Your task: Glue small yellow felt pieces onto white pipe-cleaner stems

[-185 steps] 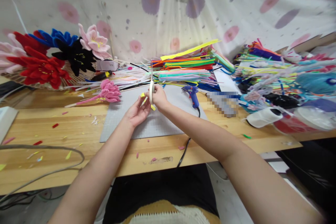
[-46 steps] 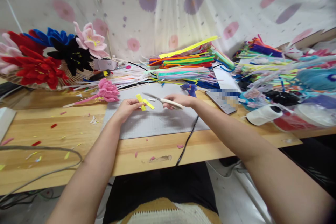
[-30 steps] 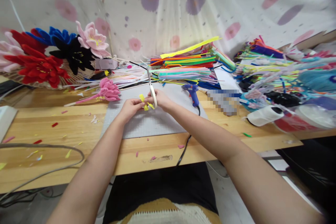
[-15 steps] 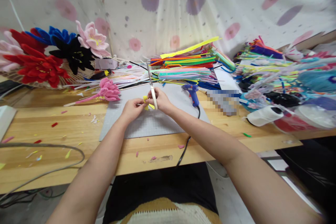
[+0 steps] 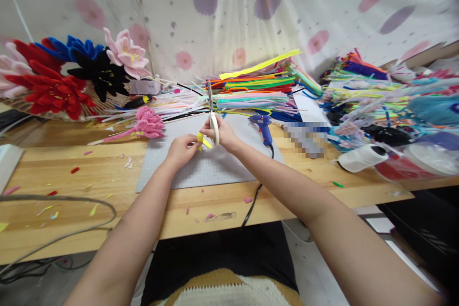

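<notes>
Between finger and thumb, my left hand (image 5: 183, 149) pinches a small bent yellow strip (image 5: 205, 142) above the grey cutting mat (image 5: 215, 172). My right hand (image 5: 225, 132) is closed around white-handled scissors (image 5: 214, 126), whose blades point up and away from me. The two hands are close together, with the strip's free end just left of the scissor handles. A pink fuzzy flower (image 5: 147, 123) lies on the mat's left edge, its stem reaching left. On the right of the mat is a blue glue gun (image 5: 263, 128).
Bundles of coloured pipe cleaners (image 5: 256, 83) lie behind the mat. Large fuzzy flowers (image 5: 59, 93) stand at the left. A black cord (image 5: 255, 201) hangs over the table's front edge, and a grey cable (image 5: 89, 198) loops at left. A white spool (image 5: 362, 158) lies at right.
My right hand has shifted slightly right, and the scissors have turned more upright, showing more of their handles. More of the yellow strip shows between my hands.
</notes>
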Motion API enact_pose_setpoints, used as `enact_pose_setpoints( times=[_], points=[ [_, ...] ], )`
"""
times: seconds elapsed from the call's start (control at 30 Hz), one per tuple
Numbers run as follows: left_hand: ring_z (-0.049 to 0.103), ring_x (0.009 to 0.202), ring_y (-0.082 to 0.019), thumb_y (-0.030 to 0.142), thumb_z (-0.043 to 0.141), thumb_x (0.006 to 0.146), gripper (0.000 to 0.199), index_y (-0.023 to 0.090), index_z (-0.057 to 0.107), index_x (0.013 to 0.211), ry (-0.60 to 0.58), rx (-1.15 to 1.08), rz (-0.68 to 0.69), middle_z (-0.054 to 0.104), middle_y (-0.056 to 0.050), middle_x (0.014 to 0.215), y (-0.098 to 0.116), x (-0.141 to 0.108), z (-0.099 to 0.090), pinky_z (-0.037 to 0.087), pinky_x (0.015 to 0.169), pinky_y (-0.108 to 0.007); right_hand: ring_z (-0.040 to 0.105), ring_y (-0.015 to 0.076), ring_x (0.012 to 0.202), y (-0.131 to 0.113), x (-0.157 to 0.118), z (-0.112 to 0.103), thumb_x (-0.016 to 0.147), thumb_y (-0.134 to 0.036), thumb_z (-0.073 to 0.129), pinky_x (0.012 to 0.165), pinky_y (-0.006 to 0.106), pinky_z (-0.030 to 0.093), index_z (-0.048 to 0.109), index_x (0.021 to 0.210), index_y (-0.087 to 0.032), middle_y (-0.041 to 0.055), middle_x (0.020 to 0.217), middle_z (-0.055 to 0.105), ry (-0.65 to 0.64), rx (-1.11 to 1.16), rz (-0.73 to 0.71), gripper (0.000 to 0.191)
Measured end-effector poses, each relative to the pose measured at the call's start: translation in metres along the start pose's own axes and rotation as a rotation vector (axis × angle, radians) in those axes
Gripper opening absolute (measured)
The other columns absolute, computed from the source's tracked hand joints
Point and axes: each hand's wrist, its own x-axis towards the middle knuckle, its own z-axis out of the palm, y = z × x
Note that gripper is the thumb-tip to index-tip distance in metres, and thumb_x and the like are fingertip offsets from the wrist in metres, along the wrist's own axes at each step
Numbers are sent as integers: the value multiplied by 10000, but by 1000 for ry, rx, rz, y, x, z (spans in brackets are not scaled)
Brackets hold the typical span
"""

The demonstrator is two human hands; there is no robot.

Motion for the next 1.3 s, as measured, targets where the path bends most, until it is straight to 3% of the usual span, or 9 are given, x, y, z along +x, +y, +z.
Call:
enact_pose_setpoints(
  times=[0.17,0.27,0.37,0.5,0.63,0.83,1.0,1.3],
  points=[
    [610,890,-183,232,489,745,242,180,699,852,45,114,54,687,-63,953,1,-1,-1,442,814,-268,503,95,628,-11,-5,-4,522,-374,727,620,247,415,390,779,-197,-50,668,502,-31,-72,30,460],
    [611,903,-171,222,476,759,243,192,697,855,77,148,67,688,-48,968,-1,-2,-3,444,826,-262,479,88,616,-20,-11,-16,545,-402,715,589,230,396,418,771,-188,-49,668,482,-130,-185,50,430],
    [613,917,-162,203,469,765,247,198,699,853,122,172,66,688,-41,988,-3,-2,-6,446,835,-253,442,71,599,-30,-17,-41,626,-466,656,561,210,365,473,739,-162,-41,660,468,-324,-341,89,373],
    [614,927,-164,184,469,752,248,191,706,828,142,135,51,690,-50,985,-5,0,-8,443,848,-258,420,61,549,-39,-24,-83,649,-514,643,502,197,324,550,769,-123,-31,610,477,-677,-555,270,420],
    [614,909,-176,198,478,736,245,168,709,809,74,-54,38,692,-69,957,-7,3,-6,439,837,-275,439,59,521,-42,-29,-108,686,-569,604,477,194,334,586,875,-90,4,627,538,-833,-561,385,516],
    [621,825,-192,420,617,676,306,158,715,801,-143,-417,-142,707,-65,869,-5,2,-2,450,780,-284,511,84,564,-44,-28,-102,754,-641,472,539,208,401,602,921,-82,36,671,591,-919,-574,362,598],
    [618,819,-195,487,675,609,383,153,720,792,-172,-503,-220,710,-72,861,-4,1,-3,445,790,-286,524,87,564,-51,-27,-95,754,-658,453,552,211,408,606,897,-80,31,673,594,-975,-585,360,614],
    [615,826,-191,458,684,607,351,157,723,784,-176,-503,-246,709,-77,860,-4,2,-2,445,796,-283,534,90,549,-49,-22,-97,758,-686,405,542,212,414,590,893,-78,35,666,597,-1029,-549,347,649]
  ],
)
